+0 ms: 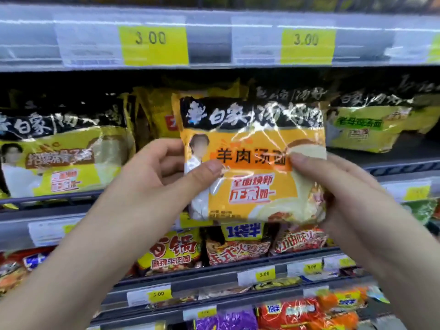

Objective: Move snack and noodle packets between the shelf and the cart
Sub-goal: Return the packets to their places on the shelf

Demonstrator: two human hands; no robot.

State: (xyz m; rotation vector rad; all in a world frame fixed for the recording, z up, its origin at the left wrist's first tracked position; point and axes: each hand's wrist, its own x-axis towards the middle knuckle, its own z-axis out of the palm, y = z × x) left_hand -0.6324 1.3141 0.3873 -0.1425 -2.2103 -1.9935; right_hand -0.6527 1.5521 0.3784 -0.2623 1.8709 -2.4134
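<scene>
Left forearm (83, 248) rising from lower left, left hand (164, 170) gripping the packet (252, 148) by its left edge, thumb across the front, fingers curled behind; right forearm (395, 246) rising from lower right, right hand (338, 186) pinching the right edge, thumb on front.

I see dark room above the left pack (59, 158), yellow packs (157, 115) fill the middle, held pack (252, 163) covers the front

Glossy, crinkled plastic film on orange noodle packet (252, 163); matt paper price tags (152, 44) at twelve o'clock behind clear, shiny plastic strip (209, 44).
</scene>
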